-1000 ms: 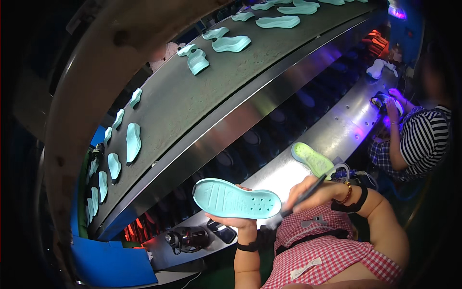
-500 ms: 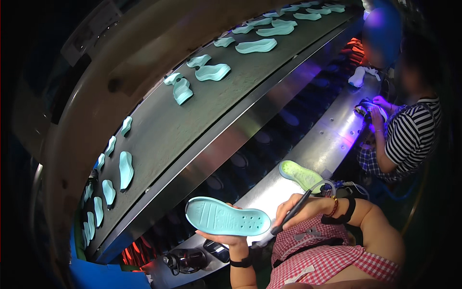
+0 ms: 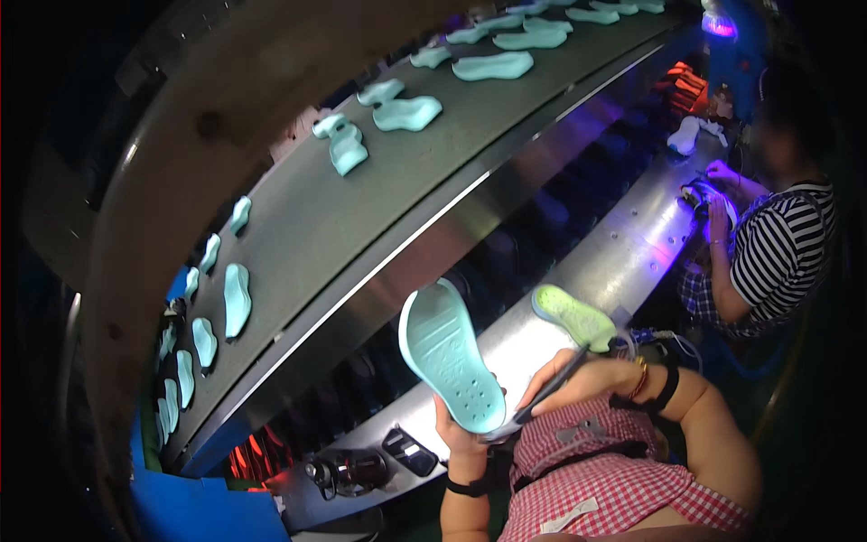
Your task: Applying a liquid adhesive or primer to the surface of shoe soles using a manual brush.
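My left hand [image 3: 462, 437] is closed around the heel end of a light blue shoe sole [image 3: 442, 339], its inside facing up and its toe end pointing away from me. Several small round holes show near the heel. In my right hand [image 3: 578, 381] is a slim black brush [image 3: 553, 390], gripped like a pen. The brush tip lies at the sole's heel edge; whether it touches cannot be made out. Just beyond my right hand, a yellow-green shoe sole [image 3: 571, 316] rests on the metal ledge [image 3: 506, 352].
A conveyor belt [image 3: 361, 235] carrying several light blue soles runs across the left. On the ledge near me are a dark bottle [image 3: 352, 471] and a black phone-like object [image 3: 411, 450]. At the right a person in a striped shirt [image 3: 784, 244] handles a shoe under violet light.
The blue sole has turned from lying crosswise to pointing away from me. The brush has come closer to its heel edge. The phone-like object now shows more fully.
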A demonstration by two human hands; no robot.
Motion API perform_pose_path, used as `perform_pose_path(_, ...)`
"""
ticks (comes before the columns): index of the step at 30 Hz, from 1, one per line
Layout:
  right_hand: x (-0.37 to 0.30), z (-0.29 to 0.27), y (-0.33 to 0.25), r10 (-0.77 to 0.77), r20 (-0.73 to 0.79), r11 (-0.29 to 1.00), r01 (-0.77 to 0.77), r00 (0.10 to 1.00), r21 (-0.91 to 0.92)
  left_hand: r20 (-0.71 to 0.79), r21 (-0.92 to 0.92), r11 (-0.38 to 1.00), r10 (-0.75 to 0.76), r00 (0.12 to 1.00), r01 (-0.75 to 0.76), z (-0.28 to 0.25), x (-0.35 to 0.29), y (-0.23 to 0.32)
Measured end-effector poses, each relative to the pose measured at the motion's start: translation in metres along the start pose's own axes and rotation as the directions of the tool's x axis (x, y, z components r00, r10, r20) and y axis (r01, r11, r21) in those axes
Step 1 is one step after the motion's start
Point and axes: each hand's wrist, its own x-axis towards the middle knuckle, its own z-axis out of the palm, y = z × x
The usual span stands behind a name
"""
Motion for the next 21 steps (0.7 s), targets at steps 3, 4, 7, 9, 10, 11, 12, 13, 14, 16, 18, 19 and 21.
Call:
perform_pose_path(3, 0.001, -0.007, -0.010, 0.022, -0.044, 0.999, -0.023, 0.999, -0.027, -0.175, 0.028, 0.991, -0.128, 0.976, 0.134, -0.016, -0.002, 0.006)
perform_pose_path(4, 0.002, -0.007, -0.013, -0.102, 0.024, 0.983, 0.104, 0.995, -0.154, -0.190, 0.097, 0.969, -0.207, 0.960, 0.229, -0.018, -0.002, 0.009)
perform_pose_path(7, 0.003, -0.012, -0.022, -0.183, 0.257, 0.965, 0.224, 0.949, -0.138, -0.077, 0.047, 0.932, -0.355, 0.932, 0.359, -0.013, 0.000, 0.016)
perform_pose_path(9, 0.004, -0.015, -0.025, -0.221, 0.236, 0.954, 0.260, 0.946, -0.150, -0.061, 0.070, 0.916, -0.392, 0.918, 0.395, -0.005, 0.001, 0.020)
perform_pose_path(10, 0.004, -0.015, -0.026, -0.280, 0.117, 0.938, 0.298, 0.953, -0.175, -0.100, 0.093, 0.899, -0.420, 0.902, 0.429, -0.002, 0.001, 0.021)
perform_pose_path(11, 0.006, -0.018, -0.026, -0.230, 0.164, 0.947, 0.259, 0.959, -0.188, -0.139, 0.133, 0.868, -0.462, 0.876, 0.479, 0.000, 0.002, 0.023)
perform_pose_path(12, 0.005, -0.018, -0.027, -0.256, 0.175, 0.942, 0.286, 0.951, -0.175, -0.169, 0.126, 0.858, -0.476, 0.863, 0.498, 0.001, 0.002, 0.024)
perform_pose_path(13, 0.006, -0.021, -0.027, -0.231, 0.288, 0.938, 0.291, 0.929, -0.187, -0.175, 0.170, 0.821, -0.519, 0.837, 0.544, 0.002, 0.002, 0.026)
perform_pose_path(14, 0.005, -0.021, -0.027, -0.203, 0.396, 0.934, 0.298, 0.895, -0.196, -0.136, 0.180, 0.800, -0.556, 0.820, 0.573, 0.002, 0.003, 0.028)
perform_pose_path(16, 0.003, -0.027, -0.030, -0.164, 0.459, 0.935, 0.286, 0.873, -0.211, -0.286, 0.300, 0.702, -0.580, 0.763, 0.646, 0.000, 0.002, 0.033)
perform_pose_path(18, 0.002, -0.032, -0.032, -0.276, 0.332, 0.925, 0.343, 0.902, -0.163, -0.277, 0.179, 0.675, -0.663, 0.695, 0.716, -0.002, 0.001, 0.037)
perform_pose_path(19, 0.002, -0.033, -0.032, -0.218, 0.341, 0.933, 0.298, 0.914, -0.201, -0.261, 0.148, 0.663, -0.689, 0.676, 0.734, -0.003, -0.001, 0.038)
perform_pose_path(21, -0.001, -0.036, -0.033, -0.205, 0.420, 0.927, 0.313, 0.884, -0.207, -0.182, 0.259, 0.699, -0.642, 0.744, 0.667, -0.003, -0.004, 0.039)
